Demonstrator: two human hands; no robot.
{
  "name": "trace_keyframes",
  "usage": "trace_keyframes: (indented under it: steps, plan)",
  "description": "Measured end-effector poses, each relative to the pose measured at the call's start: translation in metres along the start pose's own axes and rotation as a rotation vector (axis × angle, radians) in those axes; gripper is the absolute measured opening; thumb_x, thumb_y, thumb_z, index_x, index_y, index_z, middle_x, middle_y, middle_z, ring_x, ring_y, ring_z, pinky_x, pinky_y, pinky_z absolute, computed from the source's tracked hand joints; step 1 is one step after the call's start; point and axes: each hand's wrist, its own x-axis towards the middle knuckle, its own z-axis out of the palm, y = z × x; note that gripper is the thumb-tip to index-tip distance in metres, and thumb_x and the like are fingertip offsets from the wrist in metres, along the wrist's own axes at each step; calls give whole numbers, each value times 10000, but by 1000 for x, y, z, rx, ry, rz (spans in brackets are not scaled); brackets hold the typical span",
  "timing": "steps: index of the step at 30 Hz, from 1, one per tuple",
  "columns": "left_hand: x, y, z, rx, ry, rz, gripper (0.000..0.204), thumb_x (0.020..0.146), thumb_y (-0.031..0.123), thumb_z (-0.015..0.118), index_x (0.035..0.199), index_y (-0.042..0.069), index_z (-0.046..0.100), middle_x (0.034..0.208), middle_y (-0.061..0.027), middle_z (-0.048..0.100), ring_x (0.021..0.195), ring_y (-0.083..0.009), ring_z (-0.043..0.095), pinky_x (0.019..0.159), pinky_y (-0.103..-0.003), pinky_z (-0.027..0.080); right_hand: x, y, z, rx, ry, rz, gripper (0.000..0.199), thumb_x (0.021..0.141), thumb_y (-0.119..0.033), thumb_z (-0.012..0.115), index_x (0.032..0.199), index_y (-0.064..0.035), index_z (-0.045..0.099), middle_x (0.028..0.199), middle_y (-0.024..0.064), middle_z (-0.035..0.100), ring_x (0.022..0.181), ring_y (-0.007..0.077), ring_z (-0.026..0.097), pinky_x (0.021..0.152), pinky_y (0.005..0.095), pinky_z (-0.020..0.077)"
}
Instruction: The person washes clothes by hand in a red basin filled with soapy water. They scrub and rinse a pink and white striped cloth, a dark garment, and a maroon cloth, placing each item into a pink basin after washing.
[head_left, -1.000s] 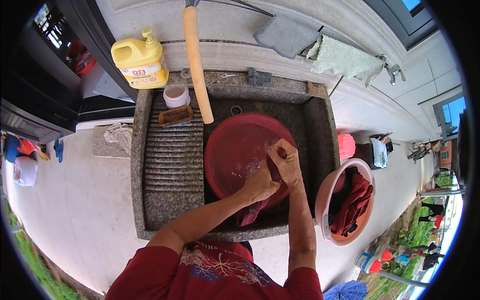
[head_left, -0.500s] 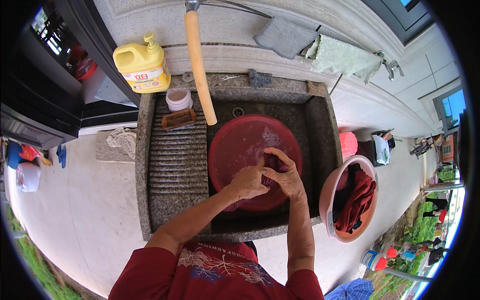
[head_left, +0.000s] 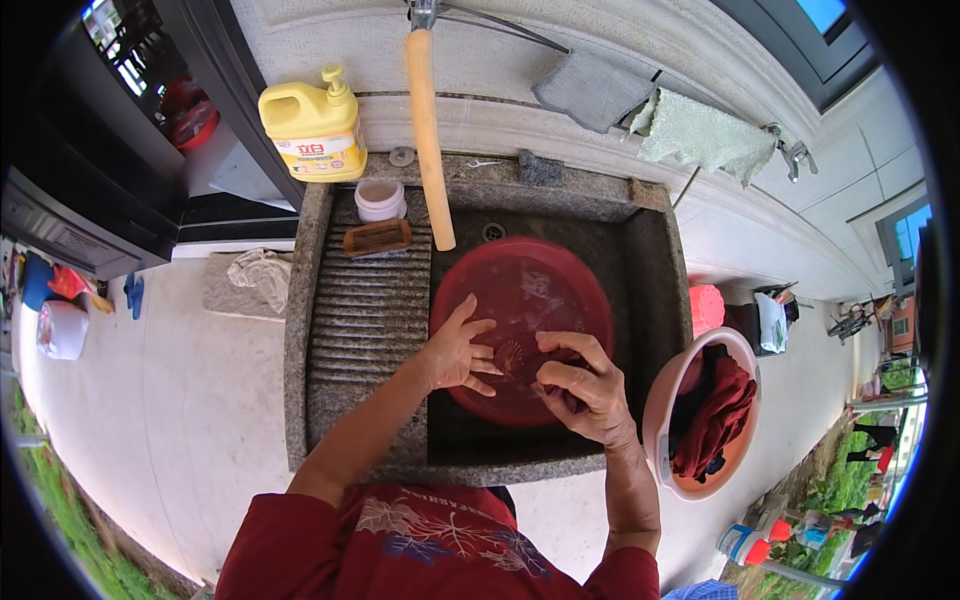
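My left hand (head_left: 460, 352) is held over the left side of a red basin (head_left: 598, 300), its fingers spread and nothing in it. At the basin's right side, my right hand (head_left: 592, 395) is closed around a bunched dark red cloth (head_left: 570, 400), most of it hidden by the fingers. Water with patches of foam fills the basin, which sits inside a stone sink (head_left: 665, 260). To the left of the basin is the sink's ridged washboard (head_left: 365, 325).
A wooden brush (head_left: 377, 238) and a white jar (head_left: 380, 201) lie on the washboard. A yellow pump jug (head_left: 313, 130) stands behind. An orange hose (head_left: 428, 140) hangs down towards the basin. At right, a pink tub (head_left: 655, 415) holds dark red clothes (head_left: 717, 412).
My hands were together on the dark red cloth. The left hand has let go, moved left and spread its fingers, while the right has moved slightly right and nearer with the cloth.
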Motion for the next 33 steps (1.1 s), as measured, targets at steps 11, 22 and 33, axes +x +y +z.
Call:
trace_keyframes:
  steps: [11,22,33]
  plan:
    - [11,-71,4,209,49,-398,694,723,671,620,1044,57,564,1051,-137,565,1000,-279,525,859,-475,437,-26,-45,41,-360,-437,-545,150,721,-164,680,844,-100,623,984,98,484,1032,319,543,637,437,594]
    - [14,-50,-4,257,-231,-709,492,845,562,540,1052,120,596,1025,-64,598,976,-229,559,785,-417,483,-7,-53,23,-419,-407,-626,145,745,-201,668,839,-95,642,982,81,498,1016,308,550,656,457,592]
    - [-30,-22,44,-681,129,304,267,845,311,628,738,69,591,834,-120,630,907,-303,619,838,-541,494,-27,-25,31,-106,280,-67,355,612,-52,807,878,-104,578,945,92,525,852,257,605,678,346,530]
